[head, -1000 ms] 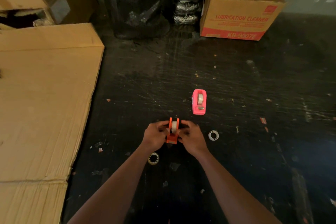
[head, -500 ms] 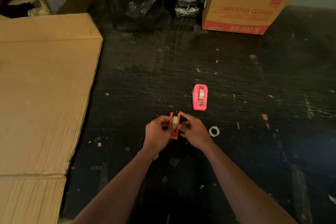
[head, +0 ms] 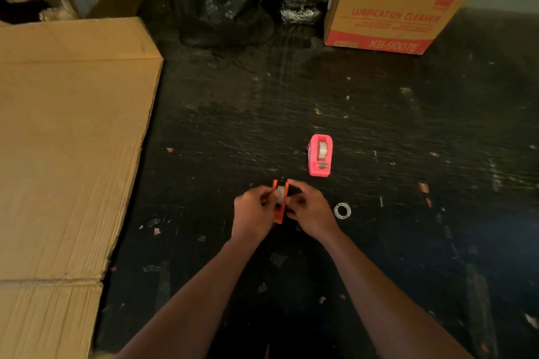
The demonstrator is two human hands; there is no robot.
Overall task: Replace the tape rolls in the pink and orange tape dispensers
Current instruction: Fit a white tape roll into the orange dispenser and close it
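Note:
The orange tape dispenser (head: 279,214) sits between both hands near the middle of the dark floor, a whitish tape roll (head: 281,192) showing in its slot. My left hand (head: 253,213) grips its left side and my right hand (head: 308,210) grips its right side, fingertips at the roll. The pink tape dispenser (head: 320,155) stands apart, just beyond and to the right, with a tape roll inside it. An empty white tape core (head: 342,210) lies flat on the floor right of my right hand.
Flattened cardboard (head: 67,137) covers the left side. An open carton marked "LUBRICATION CLEANER" (head: 390,17) stands at the back right. Black wrapped bundles (head: 227,0) stand at the back centre. Small scraps litter the scratched black floor (head: 408,242).
Both hands have shifted slightly on the orange dispenser, the fingers closing in over the roll. The ring seen below my left hand a second ago is hidden now. The pink dispenser has not moved.

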